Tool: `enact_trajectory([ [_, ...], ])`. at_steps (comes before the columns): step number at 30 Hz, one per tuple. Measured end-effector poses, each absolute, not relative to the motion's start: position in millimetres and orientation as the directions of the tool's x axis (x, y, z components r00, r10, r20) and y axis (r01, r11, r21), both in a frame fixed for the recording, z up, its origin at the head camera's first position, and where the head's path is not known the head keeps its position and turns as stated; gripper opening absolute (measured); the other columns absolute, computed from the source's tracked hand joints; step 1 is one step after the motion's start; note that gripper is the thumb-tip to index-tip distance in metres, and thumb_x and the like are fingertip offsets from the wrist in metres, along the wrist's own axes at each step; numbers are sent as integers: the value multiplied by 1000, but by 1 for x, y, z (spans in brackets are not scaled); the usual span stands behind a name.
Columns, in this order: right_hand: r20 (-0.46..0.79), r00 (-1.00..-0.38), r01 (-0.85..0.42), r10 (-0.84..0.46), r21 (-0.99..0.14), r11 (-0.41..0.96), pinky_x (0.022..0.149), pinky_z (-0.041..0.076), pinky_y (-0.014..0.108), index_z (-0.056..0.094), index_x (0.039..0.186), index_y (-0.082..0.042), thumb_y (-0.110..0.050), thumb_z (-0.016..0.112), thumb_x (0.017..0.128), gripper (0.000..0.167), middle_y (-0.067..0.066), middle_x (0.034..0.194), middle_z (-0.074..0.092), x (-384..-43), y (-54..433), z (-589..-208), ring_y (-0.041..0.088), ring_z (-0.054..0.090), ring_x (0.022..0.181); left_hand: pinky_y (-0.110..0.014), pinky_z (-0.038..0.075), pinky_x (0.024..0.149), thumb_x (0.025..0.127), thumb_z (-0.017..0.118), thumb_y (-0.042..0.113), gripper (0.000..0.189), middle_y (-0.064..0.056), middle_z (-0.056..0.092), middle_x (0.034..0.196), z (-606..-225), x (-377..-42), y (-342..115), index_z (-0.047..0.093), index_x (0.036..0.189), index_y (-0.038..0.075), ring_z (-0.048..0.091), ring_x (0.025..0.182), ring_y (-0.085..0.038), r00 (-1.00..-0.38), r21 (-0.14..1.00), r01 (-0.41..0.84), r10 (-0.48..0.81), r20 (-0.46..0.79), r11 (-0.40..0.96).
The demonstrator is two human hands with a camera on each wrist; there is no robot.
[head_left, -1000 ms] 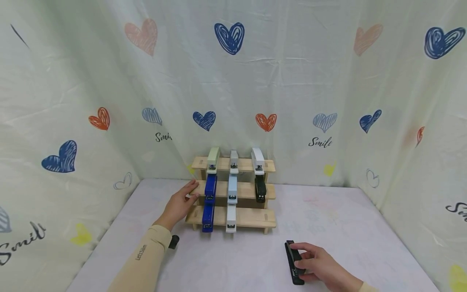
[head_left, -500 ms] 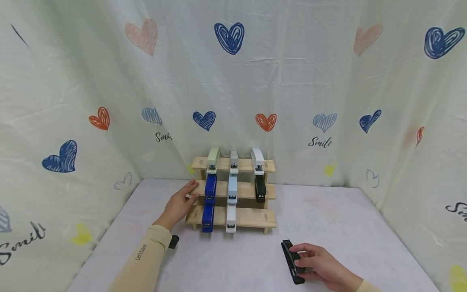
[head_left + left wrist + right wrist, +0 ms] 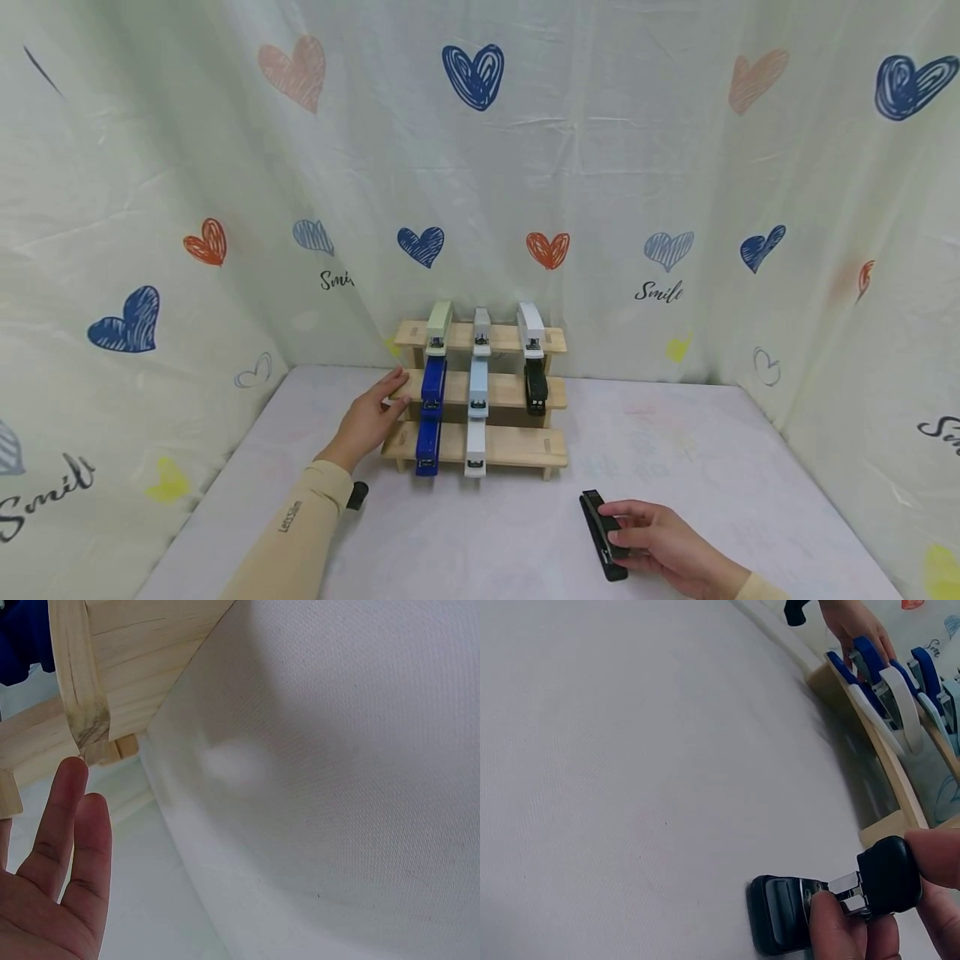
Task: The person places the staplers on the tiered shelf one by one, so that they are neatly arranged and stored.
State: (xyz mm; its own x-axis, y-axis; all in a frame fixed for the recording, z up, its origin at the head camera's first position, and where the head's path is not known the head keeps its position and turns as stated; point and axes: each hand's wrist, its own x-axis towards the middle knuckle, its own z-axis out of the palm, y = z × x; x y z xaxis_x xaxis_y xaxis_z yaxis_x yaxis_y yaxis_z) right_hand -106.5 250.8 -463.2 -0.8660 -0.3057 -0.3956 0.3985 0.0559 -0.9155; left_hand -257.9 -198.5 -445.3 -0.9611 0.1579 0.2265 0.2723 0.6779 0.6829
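My right hand [image 3: 660, 542] pinches a black stapler [image 3: 602, 537] between thumb and fingers, low over the white table. In the right wrist view the stapler's top arm [image 3: 889, 876] is up from its base [image 3: 781, 915]. A three-tier wooden rack [image 3: 517, 443] stands ahead. My left hand [image 3: 369, 423] holds the left end of its middle shelf, fingers on top and thumb below. Two straight fingers [image 3: 91, 832] of it show in the left wrist view, one tip at the wood; the others are mostly hidden.
On the top tier sit a light green stapler [image 3: 438, 325], a grey stapler [image 3: 482, 331] and a white stapler [image 3: 530, 329]. Blue, light blue and black staplers line the middle; blue and white ones the bottom. A black object [image 3: 357, 496] shows beside my left wrist. A heart-print curtain [image 3: 600, 167] hangs behind.
The black stapler in my right hand has shifted slightly left and tilted, its far end turning leftward. My left hand has stayed at the rack.
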Motion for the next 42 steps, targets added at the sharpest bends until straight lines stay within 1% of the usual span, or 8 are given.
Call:
enact_trajectory([
  [6, -383, -883, 380, -272, -923, 69, 88, 55, 47, 58, 131, 8, -3, 69, 91, 42, 13, 120, 54, -108, 257, -456, 20, 57, 99, -46, 51, 93, 103, 59, 23, 50, -7, 36, 158, -445, -258, -198, 48, 148, 6, 58, 120, -32, -960, 685, 276, 160, 230, 674],
  [11, -369, -888, 366, -276, -928, 63, 89, 55, 45, 56, 134, 7, -5, 68, 93, 44, 10, 110, 51, -111, 260, -444, 20, 56, 96, -46, 51, 93, 103, 59, 23, 50, -8, 35, 158, -446, -258, -199, 48, 149, 7, 57, 121, -32, -961, 686, 273, 158, 227, 674],
  [15, -332, -895, 332, -298, -942, 52, 90, 55, 43, 54, 135, 7, -6, 67, 94, 45, 10, 110, 55, -116, 255, -433, 22, 59, 96, -46, 51, 93, 103, 58, 24, 50, -6, 34, 159, -447, -259, -199, 47, 149, 8, 58, 119, -31, -963, 685, 265, 154, 220, 679],
  [18, -309, -902, 308, -302, -950, 51, 89, 55, 43, 54, 135, 7, -7, 68, 94, 46, 13, 113, 56, -122, 245, -425, 23, 60, 97, -45, 51, 93, 104, 58, 24, 50, -5, 34, 159, -447, -258, -199, 47, 149, 8, 60, 117, -31, -964, 686, 261, 150, 218, 679],
  [23, -314, -909, 305, -274, -949, 75, 90, 55, 45, 53, 136, 7, -7, 69, 93, 49, 17, 118, 55, -135, 223, -416, 25, 60, 99, -46, 51, 94, 104, 58, 24, 50, -6, 34, 159, -447, -258, -199, 47, 149, 8, 59, 119, -32, -965, 687, 258, 151, 213, 679],
  [30, -318, -922, 310, -223, -948, 72, 90, 55, 46, 53, 136, 6, -5, 68, 93, 48, 22, 123, 52, -155, 191, -417, 27, 61, 99, -45, 51, 94, 103, 58, 24, 50, -5, 34, 159, -447, -258, -198, 47, 149, 8, 58, 119, -31, -966, 689, 256, 148, 213, 678],
  [36, -314, -934, 305, -172, -949, 77, 88, 55, 46, 55, 135, 6, -4, 67, 93, 44, 21, 123, 51, -166, 172, -421, 27, 62, 98, -45, 51, 94, 103, 58, 25, 50, -3, 33, 159, -448, -259, -198, 47, 150, 9, 58, 120, -31, -967, 684, 253, 149, 209, 684],
  [42, -301, -942, 294, -150, -953, 71, 89, 55, 46, 56, 135, 6, -5, 67, 93, 45, 22, 123, 55, -176, 160, -422, 27, 63, 99, -45, 50, 95, 103, 59, 25, 51, -4, 34, 159, -447, -258, -198, 47, 150, 9, 55, 125, -31, -967, 684, 251, 146, 209, 685],
])
